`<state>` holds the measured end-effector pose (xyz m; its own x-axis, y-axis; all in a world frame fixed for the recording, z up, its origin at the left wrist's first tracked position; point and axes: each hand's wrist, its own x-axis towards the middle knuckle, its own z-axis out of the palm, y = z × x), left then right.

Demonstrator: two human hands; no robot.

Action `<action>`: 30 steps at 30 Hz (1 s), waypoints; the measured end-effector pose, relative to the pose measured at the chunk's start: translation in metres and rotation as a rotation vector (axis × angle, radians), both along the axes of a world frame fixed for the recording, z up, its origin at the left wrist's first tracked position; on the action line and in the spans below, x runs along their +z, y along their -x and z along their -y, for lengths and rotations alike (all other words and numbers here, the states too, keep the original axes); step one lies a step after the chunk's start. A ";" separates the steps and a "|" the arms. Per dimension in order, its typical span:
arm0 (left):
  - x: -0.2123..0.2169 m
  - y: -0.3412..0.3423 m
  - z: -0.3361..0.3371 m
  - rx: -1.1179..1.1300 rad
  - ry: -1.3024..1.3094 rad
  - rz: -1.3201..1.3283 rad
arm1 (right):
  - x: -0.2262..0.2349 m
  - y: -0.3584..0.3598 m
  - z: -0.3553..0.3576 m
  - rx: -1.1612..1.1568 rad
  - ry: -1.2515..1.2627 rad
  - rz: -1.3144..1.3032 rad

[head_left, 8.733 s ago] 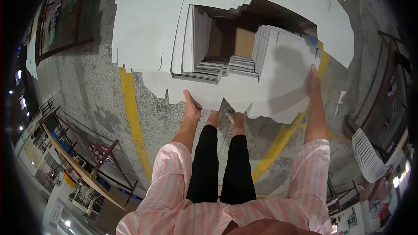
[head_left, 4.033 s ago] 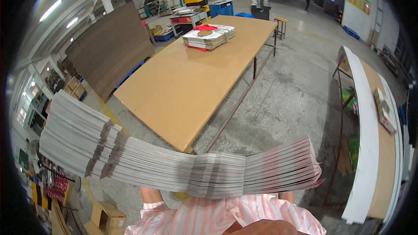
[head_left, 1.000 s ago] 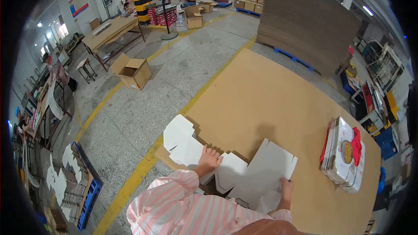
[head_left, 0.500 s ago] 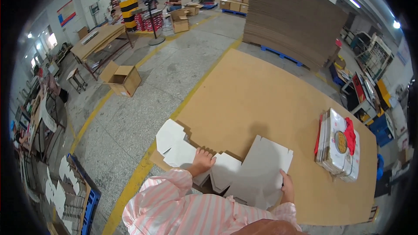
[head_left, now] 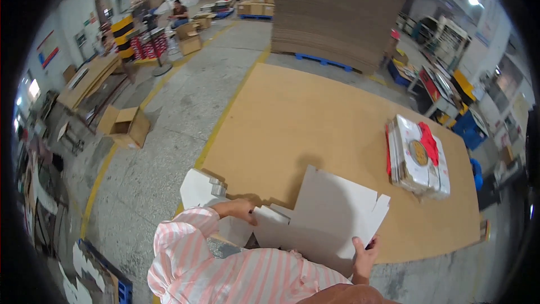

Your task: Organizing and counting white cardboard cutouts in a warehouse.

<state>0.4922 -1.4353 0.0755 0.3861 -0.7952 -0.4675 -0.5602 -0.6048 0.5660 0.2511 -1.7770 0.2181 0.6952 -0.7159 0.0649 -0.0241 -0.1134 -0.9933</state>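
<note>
Just then, I was bent over the near end of a tan bench (head_left: pixel 281 118), both hands at the white cardboard (head_left: pixel 329 211), cut with notches and tabs. It lay on the bench close against my body, its broad right part spread flat, its left end reaching the bench's left edge. My right hand (head_left: pixel 364 254) gripped the cardboard's right edge, the thumb on top and the other fingers bent round the edge. My left hand (head_left: pixel 241 210) was at the far edge near the middle, knuckles up and fingers curled down; I cannot tell whether those fingers gripped the cardboard or only rested against it. My pink-and-white striped sleeve (head_left: pixel 183 225) covered part of the left side.

Farther along the bench, to the right and well apart from my hands, sat a tied bundle (head_left: pixel 402 160) of white and brown flat pieces, with a red cloth (head_left: pixel 429 145) on top beside a round, yellowish-brown patch. Beyond the bench's far end rose a tall brown cardboard stack (head_left: pixel 334 17) on a blue pallet (head_left: pixel 323 61). Over to the left, an open brown carton (head_left: pixel 134 132) stood on the floor, and a seated person (head_left: pixel 179 14) showed farther back.
</note>
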 end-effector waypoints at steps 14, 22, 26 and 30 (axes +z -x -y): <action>0.056 0.075 0.021 -0.019 -0.405 0.073 | -0.025 0.062 0.030 -0.111 -0.186 -0.093; 0.057 0.161 0.076 -0.038 -0.305 0.219 | -0.053 0.161 0.097 -0.133 -0.215 -0.125; 0.087 0.219 0.163 -0.086 -0.099 0.209 | -0.055 0.251 0.147 -0.286 -0.242 -0.096; 0.088 0.264 0.217 -0.153 -0.236 0.211 | -0.053 0.313 0.186 -0.309 -0.267 -0.059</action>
<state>0.2277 -1.6527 0.1635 0.3783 -0.7310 -0.5679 -0.7442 -0.6050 0.2831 -0.0620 -1.9629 0.1647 0.4417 -0.8778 -0.1853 -0.0747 0.1699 -0.9826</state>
